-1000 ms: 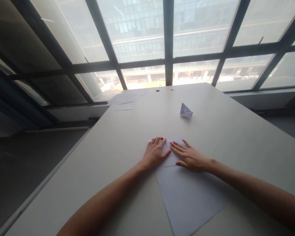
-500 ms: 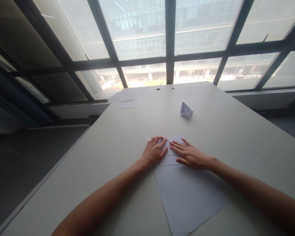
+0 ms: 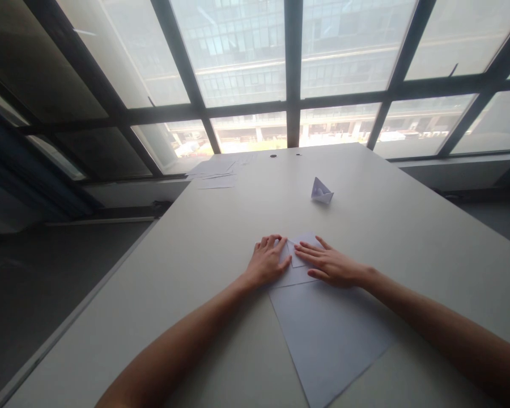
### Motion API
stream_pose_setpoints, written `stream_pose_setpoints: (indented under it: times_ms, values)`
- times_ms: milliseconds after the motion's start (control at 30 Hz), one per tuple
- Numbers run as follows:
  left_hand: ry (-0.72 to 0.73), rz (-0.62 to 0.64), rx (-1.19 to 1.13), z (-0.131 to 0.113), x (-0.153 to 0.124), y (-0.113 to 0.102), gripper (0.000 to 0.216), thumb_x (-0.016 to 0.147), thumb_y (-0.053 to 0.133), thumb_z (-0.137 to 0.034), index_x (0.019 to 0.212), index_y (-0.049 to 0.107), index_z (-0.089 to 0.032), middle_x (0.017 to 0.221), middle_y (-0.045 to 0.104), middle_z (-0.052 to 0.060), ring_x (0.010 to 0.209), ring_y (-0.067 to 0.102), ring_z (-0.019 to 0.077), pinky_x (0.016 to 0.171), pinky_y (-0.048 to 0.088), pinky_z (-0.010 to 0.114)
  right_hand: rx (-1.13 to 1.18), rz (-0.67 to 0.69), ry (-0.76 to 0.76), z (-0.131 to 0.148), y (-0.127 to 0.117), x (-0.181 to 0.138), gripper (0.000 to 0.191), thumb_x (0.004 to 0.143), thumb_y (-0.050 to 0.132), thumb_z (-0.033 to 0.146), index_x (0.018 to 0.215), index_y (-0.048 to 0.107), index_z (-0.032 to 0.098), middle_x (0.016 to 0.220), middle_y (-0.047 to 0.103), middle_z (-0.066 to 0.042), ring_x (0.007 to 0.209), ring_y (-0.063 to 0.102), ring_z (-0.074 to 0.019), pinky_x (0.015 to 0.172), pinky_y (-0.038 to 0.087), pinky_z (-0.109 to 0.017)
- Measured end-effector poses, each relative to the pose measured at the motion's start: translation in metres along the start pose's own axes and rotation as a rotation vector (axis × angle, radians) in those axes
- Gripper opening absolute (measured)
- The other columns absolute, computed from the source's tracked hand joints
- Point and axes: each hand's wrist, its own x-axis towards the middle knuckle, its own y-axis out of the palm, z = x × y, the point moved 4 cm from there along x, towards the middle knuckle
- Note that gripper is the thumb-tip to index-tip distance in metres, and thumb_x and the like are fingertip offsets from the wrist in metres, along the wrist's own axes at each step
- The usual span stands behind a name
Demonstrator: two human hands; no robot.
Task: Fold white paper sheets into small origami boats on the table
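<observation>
Between the left and right edges of the bench [image 3: 187,260], the folded paper [image 3: 295,277] is being pressed by both hands; the left hand [image 3: 267,264] is being kept bent, thumb and fingers apart — the right hand [image 3: 329,267] is being held flat, fingers spread; a paper boat [image 3: 322,196] is resting toward the far edge; loose sheets [image 3: 215,168] are lying near the far left corner.

Two hands [image 3: 268,262], one folded paper [image 3: 295,276], one paper boat [image 3: 322,196], two dark tabletop spots [image 3: 273,156]; piled sheets [image 3: 212,168] overlap, uncountable.
</observation>
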Motion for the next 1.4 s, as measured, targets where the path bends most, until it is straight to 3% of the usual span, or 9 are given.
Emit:
stream_pose_setpoints:
  times_ms: [300, 433, 500, 600, 700, 800, 900, 1233, 1400]
  values:
    - [0.001, 0.007, -0.013, -0.002, -0.004, -0.006, 0.062, 0.085, 0.053, -0.058, 0.137, 0.046, -0.025, 0.139, 0.048, 0.009, 0.130, 0.038, 0.0308, 0.105, 0.036, 0.046, -0.014, 0.056, -0.016, -0.006, -0.009, -0.031, 0.065, 0.099, 0.044, 0.049, 0.155, 0.014, 0.032, 0.159, 0.024, -0.004, 0.149, 0.015, -0.0283, 0.117, -0.008, -0.059]
    - [0.006, 0.009, -0.025, -0.002, -0.004, -0.005, 0.064, 0.083, 0.055, -0.059, 0.137, 0.047, -0.025, 0.138, 0.049, 0.010, 0.129, 0.039, 0.0317, 0.105, 0.036, 0.047, -0.036, 0.057, -0.048, -0.012, -0.020, -0.054, 0.063, 0.098, 0.049, 0.045, 0.154, 0.022, 0.033, 0.155, 0.037, -0.004, 0.148, 0.021, -0.0287, 0.118, -0.005, -0.061]
    - [0.012, 0.004, -0.028, -0.002, -0.004, -0.004, 0.065, 0.083, 0.055, -0.060, 0.137, 0.047, -0.024, 0.138, 0.049, 0.010, 0.129, 0.039, 0.0319, 0.104, 0.036, 0.047, -0.062, 0.011, -0.048, -0.014, -0.027, -0.059, 0.056, 0.098, 0.050, 0.041, 0.151, 0.032, 0.034, 0.149, 0.047, -0.003, 0.146, 0.027, -0.0273, 0.120, 0.002, -0.059]
    - [0.025, -0.009, -0.023, -0.003, -0.004, -0.004, 0.066, 0.082, 0.056, -0.060, 0.137, 0.047, -0.023, 0.137, 0.049, 0.011, 0.129, 0.039, 0.0319, 0.104, 0.036, 0.047, -0.119, -0.173, 0.025, -0.012, -0.033, -0.047, 0.048, 0.100, 0.046, 0.035, 0.147, 0.041, 0.030, 0.144, 0.053, -0.005, 0.143, 0.034, -0.0260, 0.120, 0.014, -0.057]
    - [0.038, -0.020, -0.016, -0.004, -0.005, -0.005, 0.069, 0.081, 0.056, -0.063, 0.137, 0.047, -0.023, 0.137, 0.049, 0.012, 0.129, 0.039, 0.0322, 0.104, 0.035, 0.047, -0.139, -0.238, 0.088, 0.003, -0.022, -0.017, 0.056, 0.101, 0.042, 0.036, 0.154, 0.028, 0.023, 0.153, 0.039, -0.011, 0.145, 0.029, -0.0269, 0.118, 0.020, -0.056]
    - [0.043, -0.023, -0.015, -0.005, -0.005, -0.006, 0.071, 0.081, 0.055, -0.066, 0.138, 0.046, -0.024, 0.137, 0.049, 0.011, 0.129, 0.039, 0.0323, 0.104, 0.035, 0.047, -0.122, -0.143, 0.032, 0.021, -0.002, 0.012, 0.067, 0.100, 0.041, 0.045, 0.156, 0.014, 0.020, 0.159, 0.025, -0.012, 0.148, 0.022, -0.0262, 0.120, 0.016, -0.055]
    - [0.035, -0.013, -0.013, -0.004, -0.004, -0.005, 0.071, 0.081, 0.055, -0.066, 0.138, 0.045, -0.025, 0.138, 0.049, 0.011, 0.129, 0.039, 0.0321, 0.104, 0.035, 0.047, -0.110, -0.058, 0.021, 0.023, 0.010, 0.022, 0.075, 0.098, 0.038, 0.056, 0.157, 0.007, 0.020, 0.160, 0.017, -0.012, 0.149, 0.017, -0.0268, 0.120, 0.011, -0.055]
    - [0.027, 0.021, -0.016, 0.000, -0.001, 0.000, 0.077, 0.078, 0.056, -0.068, 0.140, 0.044, -0.024, 0.140, 0.047, 0.011, 0.131, 0.037, 0.0325, 0.106, 0.033, 0.049, -0.208, 0.011, 0.043, -0.025, -0.012, -0.056, 0.075, 0.098, 0.040, 0.056, 0.156, 0.002, 0.028, 0.161, 0.018, -0.008, 0.148, 0.017, -0.0293, 0.119, 0.001, -0.060]
    - [0.026, 0.025, -0.015, -0.001, 0.000, 0.000, 0.076, 0.078, 0.056, -0.068, 0.139, 0.045, -0.024, 0.140, 0.047, 0.011, 0.132, 0.036, 0.0328, 0.106, 0.033, 0.049, -0.241, -0.111, 0.134, -0.019, -0.027, -0.053, 0.071, 0.100, 0.038, 0.049, 0.157, 0.003, 0.025, 0.161, 0.019, -0.010, 0.149, 0.017, -0.0278, 0.120, 0.006, -0.058]
